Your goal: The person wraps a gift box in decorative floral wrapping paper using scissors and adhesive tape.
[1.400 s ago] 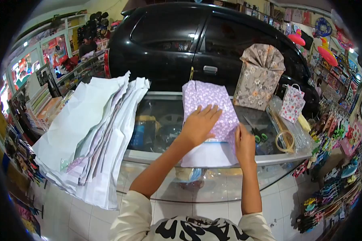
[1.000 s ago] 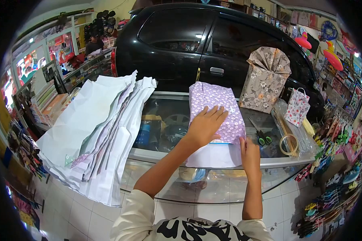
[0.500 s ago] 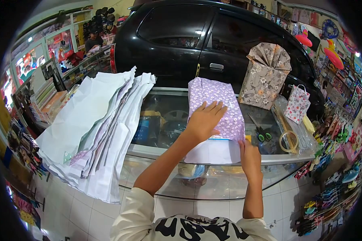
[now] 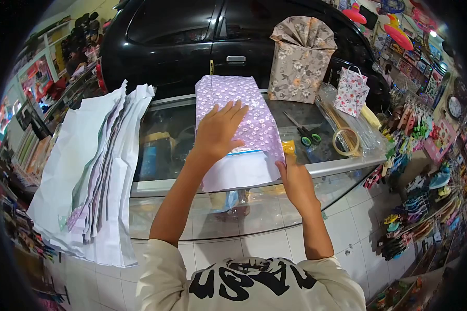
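Observation:
A purple wrapping-paper packet [image 4: 254, 124] with small white flowers lies on the glass counter, its white inner side [image 4: 244, 172] showing at the near end. Across its upper face rests my left hand [image 4: 219, 130], palm down with the fingers stretched out. My right hand [image 4: 297, 181] pinches the paper's edge at the near right corner, thumb on the near side; its fingertips are partly hidden. A thin blue-and-white strip [image 4: 250, 151] shows at the paper's opening.
Left of the packet, a stack of large paper sheets [image 4: 88, 155] overhangs the counter edge [image 4: 347, 165]. Green-handled scissors [image 4: 309, 138], a tape roll [image 4: 346, 141], a grey floral gift bag [image 4: 301, 67] and a small floral bag [image 4: 352, 92] are at right. Behind stands a black car [image 4: 171, 57].
My view has swung to the right, so everything appears further left. Both hands keep nearly the same places on the packet.

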### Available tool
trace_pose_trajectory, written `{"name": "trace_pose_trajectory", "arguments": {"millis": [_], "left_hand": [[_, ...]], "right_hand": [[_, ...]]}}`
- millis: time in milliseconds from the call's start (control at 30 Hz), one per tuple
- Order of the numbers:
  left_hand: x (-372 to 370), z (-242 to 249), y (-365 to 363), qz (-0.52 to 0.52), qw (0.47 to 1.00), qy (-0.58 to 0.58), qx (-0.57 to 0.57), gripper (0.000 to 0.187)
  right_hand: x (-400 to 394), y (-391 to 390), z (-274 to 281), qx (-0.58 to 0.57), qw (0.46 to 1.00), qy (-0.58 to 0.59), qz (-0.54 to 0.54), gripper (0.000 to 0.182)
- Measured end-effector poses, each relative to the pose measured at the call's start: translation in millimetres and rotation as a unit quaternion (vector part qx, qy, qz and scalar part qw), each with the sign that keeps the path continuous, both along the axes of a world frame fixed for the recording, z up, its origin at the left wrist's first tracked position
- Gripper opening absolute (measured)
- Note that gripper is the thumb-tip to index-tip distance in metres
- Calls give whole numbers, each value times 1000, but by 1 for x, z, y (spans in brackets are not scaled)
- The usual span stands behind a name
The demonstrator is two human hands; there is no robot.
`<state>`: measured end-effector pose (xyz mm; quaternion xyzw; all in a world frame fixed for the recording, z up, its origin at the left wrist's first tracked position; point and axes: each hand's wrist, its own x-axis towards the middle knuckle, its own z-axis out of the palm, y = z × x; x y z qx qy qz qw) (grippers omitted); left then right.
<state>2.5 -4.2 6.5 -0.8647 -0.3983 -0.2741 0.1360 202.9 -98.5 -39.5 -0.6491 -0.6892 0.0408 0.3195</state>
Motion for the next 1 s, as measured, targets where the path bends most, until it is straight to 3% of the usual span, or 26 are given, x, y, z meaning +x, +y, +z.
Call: {"name": "trace_pose_trajectory", "arguments": {"millis": [200, 300, 333, 567, 800, 1000], "left_hand": [[0, 0, -2, 0, 1000, -4, 5, 79], [0, 0, -1, -2, 1000, -9, 3, 79], [1, 0, -2, -2, 1000, -10, 4, 79], [-1, 2, 1, -19, 1000, -5, 11, 78], [0, 4, 0, -45, 999, -15, 24, 78], [18, 13, 18, -73, 991, 10, 112, 62]], "right_hand": [[5, -2, 5, -37, 999, -7, 27, 28], [14, 16, 7, 78, 981, 144, 106, 32], [13, 22, 14, 51, 976, 188, 97, 35], [-18, 60, 20, 78, 996, 34, 8, 27], [-20, 67, 1, 131, 991, 36, -6, 25], [-19, 61, 1, 115, 993, 15, -25, 21]]}}
